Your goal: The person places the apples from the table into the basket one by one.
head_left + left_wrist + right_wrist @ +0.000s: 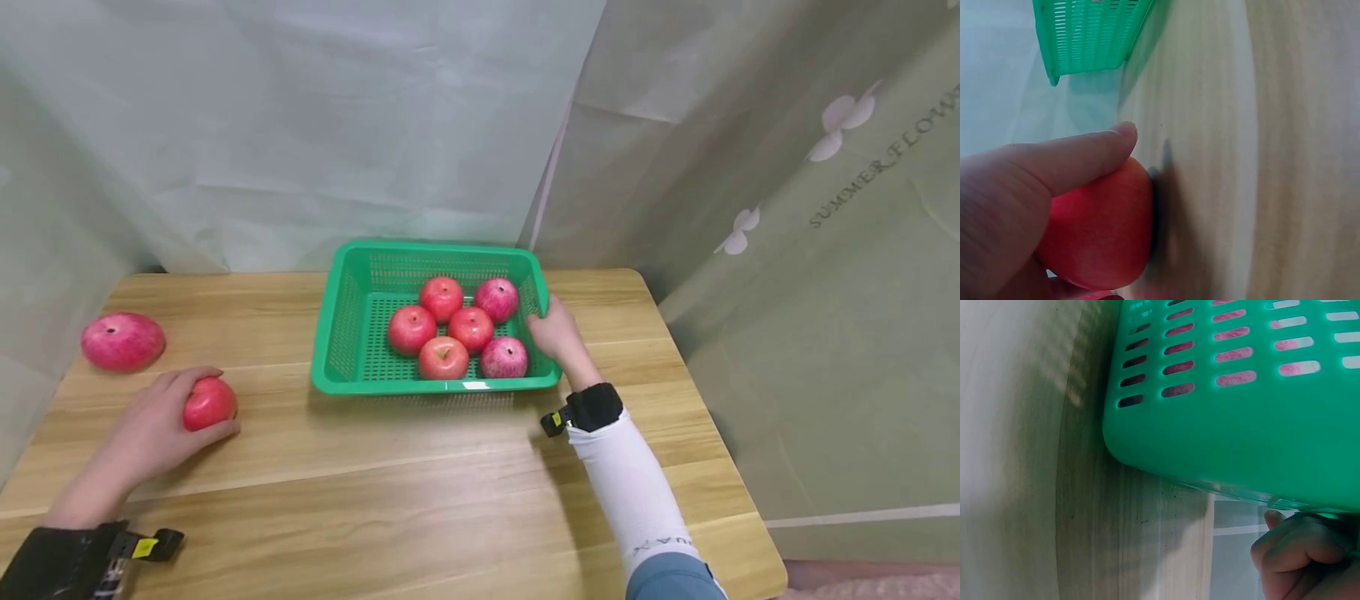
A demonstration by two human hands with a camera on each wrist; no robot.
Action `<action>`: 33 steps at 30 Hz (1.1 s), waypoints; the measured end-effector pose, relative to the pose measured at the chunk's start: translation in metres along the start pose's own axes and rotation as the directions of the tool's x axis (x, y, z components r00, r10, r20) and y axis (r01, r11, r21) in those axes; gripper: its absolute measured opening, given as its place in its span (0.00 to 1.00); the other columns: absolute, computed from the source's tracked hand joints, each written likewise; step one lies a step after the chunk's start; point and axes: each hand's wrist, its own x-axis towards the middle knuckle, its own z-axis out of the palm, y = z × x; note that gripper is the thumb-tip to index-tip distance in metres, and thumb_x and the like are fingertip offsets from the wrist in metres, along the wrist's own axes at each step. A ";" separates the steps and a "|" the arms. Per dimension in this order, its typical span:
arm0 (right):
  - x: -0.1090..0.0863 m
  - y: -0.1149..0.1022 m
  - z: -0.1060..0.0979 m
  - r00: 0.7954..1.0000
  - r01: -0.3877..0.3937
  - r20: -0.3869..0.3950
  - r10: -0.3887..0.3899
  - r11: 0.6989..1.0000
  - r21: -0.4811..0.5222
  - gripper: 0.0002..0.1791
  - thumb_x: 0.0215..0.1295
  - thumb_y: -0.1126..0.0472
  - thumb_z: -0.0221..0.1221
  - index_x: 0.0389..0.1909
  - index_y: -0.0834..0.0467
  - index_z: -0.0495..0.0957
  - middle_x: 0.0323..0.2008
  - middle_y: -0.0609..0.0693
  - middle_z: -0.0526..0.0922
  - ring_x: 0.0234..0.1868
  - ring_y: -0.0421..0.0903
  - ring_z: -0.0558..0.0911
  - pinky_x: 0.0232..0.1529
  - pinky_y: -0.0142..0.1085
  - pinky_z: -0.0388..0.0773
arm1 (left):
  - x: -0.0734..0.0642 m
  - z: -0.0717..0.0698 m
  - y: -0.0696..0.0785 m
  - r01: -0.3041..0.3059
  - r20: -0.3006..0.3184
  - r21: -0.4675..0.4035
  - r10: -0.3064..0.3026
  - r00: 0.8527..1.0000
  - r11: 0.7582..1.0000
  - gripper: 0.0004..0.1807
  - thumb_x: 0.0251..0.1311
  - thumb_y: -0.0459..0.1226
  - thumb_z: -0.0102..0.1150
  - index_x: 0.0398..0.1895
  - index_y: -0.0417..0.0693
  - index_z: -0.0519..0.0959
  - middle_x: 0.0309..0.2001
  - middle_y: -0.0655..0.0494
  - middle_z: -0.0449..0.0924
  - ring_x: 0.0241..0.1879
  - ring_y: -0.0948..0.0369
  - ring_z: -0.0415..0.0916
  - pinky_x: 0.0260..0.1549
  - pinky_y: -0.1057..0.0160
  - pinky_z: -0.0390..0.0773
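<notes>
On the left side of the table, my left hand (153, 421) grips a red apple (211, 403), thumb on one side and fingers round the other. The left wrist view shows the thumb across that apple (1100, 231), which sits close against the wood. Behind this hand lies a darker pink, speckled apple (123, 342). A green plastic basket (324, 367) stands at the back middle, with several red and dark pink apples gathered toward its right side. My right hand (557, 333) holds the basket's right rim; curled fingers (1300, 550) show beyond the basket's corner in the right wrist view.
The wooden table (420, 500) has rounded corners and ends at a pale curtain (315, 133) behind the basket. More curtain (825, 333) hangs along the right side. Each wrist wears a black strap (596, 407) with a small camera.
</notes>
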 end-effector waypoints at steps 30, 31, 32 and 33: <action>0.003 -0.003 -0.001 1.000 -0.020 0.011 0.020 1.000 -0.014 0.27 0.77 0.58 0.54 0.72 0.63 0.68 0.63 0.65 0.78 0.62 0.61 0.79 0.60 0.58 0.80 | 0.001 0.006 -0.002 0.018 -0.028 0.009 -0.018 0.999 1.000 0.51 0.55 0.52 0.82 0.71 0.32 0.66 0.63 0.22 0.65 0.56 0.26 0.60 0.44 0.26 0.70; 0.003 -0.003 -0.001 1.000 -0.019 0.012 0.019 1.000 -0.012 0.27 0.77 0.58 0.53 0.73 0.63 0.67 0.64 0.65 0.78 0.62 0.61 0.79 0.60 0.58 0.80 | 0.001 0.006 -0.002 0.020 -0.028 0.009 -0.020 0.999 1.000 0.51 0.55 0.52 0.82 0.71 0.32 0.66 0.63 0.22 0.65 0.56 0.26 0.60 0.44 0.26 0.70; 0.003 -0.003 -0.001 1.000 -0.018 0.013 0.019 1.000 -0.011 0.27 0.78 0.58 0.53 0.73 0.64 0.67 0.64 0.65 0.78 0.62 0.61 0.78 0.60 0.58 0.80 | 0.001 0.006 -0.001 0.020 -0.028 0.008 -0.020 0.999 1.000 0.51 0.55 0.51 0.82 0.71 0.32 0.66 0.63 0.22 0.64 0.56 0.26 0.60 0.44 0.26 0.69; 0.003 -0.002 -0.001 1.000 -0.018 0.014 0.018 1.000 -0.011 0.27 0.78 0.58 0.53 0.73 0.63 0.67 0.64 0.65 0.78 0.62 0.61 0.78 0.60 0.58 0.80 | 0.001 0.006 -0.001 0.020 -0.027 0.007 -0.020 0.999 1.000 0.51 0.56 0.51 0.82 0.71 0.32 0.66 0.63 0.22 0.64 0.56 0.26 0.60 0.45 0.26 0.69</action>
